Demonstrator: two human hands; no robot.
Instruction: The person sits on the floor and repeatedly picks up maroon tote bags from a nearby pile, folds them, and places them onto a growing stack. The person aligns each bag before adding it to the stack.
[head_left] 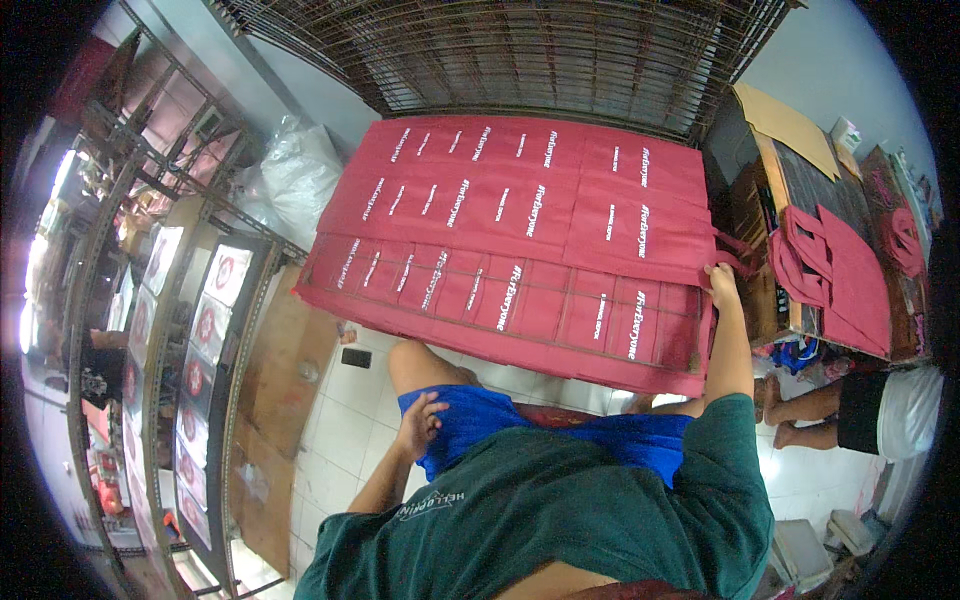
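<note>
Red cloth bags point(500, 190) with white print lie overlapping in rows before me. The nearest row lies under the thin bars of a wire rack point(560, 290). At the right end my right hand point(720, 282) is closed on the near corner of a red bag point(640, 240), beside a loose red strap point(735, 252). My left hand point(422, 425) is held over my blue shorts, its fingers loosely bent and apart, with nothing in it.
More wire racks point(520, 60) rise tilted at the back. Right, a wooden cabinet point(790, 200) bears red bags point(840, 270); a person's legs point(800, 412) show below. Left stand a metal frame point(150, 380) with printed sheets and clear plastic bags point(300, 175). A dark phone-like slab point(356, 357) lies on the floor.
</note>
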